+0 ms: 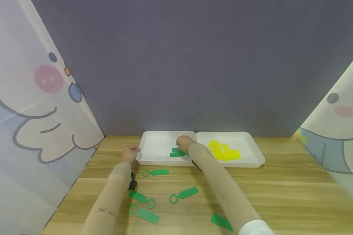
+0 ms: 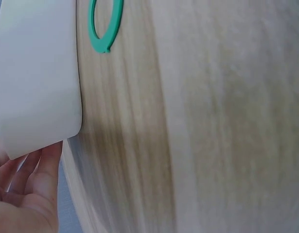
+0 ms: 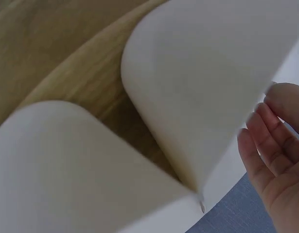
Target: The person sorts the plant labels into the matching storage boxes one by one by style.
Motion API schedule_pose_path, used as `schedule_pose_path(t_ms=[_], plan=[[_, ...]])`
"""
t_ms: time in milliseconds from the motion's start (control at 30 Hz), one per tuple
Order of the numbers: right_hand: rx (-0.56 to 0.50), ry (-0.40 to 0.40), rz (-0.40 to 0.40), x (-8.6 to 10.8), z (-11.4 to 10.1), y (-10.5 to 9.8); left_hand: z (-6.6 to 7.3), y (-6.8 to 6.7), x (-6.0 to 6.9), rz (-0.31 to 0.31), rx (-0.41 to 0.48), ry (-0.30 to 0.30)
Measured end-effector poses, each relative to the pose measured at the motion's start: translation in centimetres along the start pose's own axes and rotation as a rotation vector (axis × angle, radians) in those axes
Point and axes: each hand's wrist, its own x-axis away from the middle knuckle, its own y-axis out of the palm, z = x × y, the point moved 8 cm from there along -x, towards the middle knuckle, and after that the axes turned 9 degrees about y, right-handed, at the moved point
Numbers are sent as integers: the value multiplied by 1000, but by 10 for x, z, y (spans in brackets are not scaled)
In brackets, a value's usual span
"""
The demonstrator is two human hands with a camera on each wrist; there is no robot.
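Observation:
My left hand point(image 1: 130, 154) holds the left side of a white tray point(image 1: 156, 143); in the left wrist view its fingertips pass behind the tray wall. Over the right part of this tray is my right hand point(image 1: 184, 142), fingers loosely bent. The right wrist view shows those fingers by the rim with nothing visible in them. Just below the right hand, flat green ring-ended tags point(image 1: 176, 154) lie in the tray, partly hidden by the hand and forearm. A second white tray point(image 1: 250, 153) adjoins on the right, with a heap of flat yellow pieces point(image 1: 226, 153) inside.
Several more green tags lie on the wooden table in front of the trays, among them one near the left tray point(image 1: 160, 172) and one between the forearms point(image 1: 189, 193). Another green piece point(image 1: 222, 222) is partly under the right forearm. A grey wall point(image 1: 176, 81) stands behind.

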Motion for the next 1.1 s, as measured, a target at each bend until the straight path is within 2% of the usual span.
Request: schedule_pose_path(t_ms=[267,633,900,1100], plan=[[14,0,-2,4,0,-2,4,0,1,-11,9,15],[51,-102,32,12,-5,-11,5,-3,-2,-6,-6,13],[48,-186,43,33,-9,-21,-3,-2,-8,-14,1,22],[38,-257,146,70,-15,-47,-8,-3,-13,-22,-5,18]])
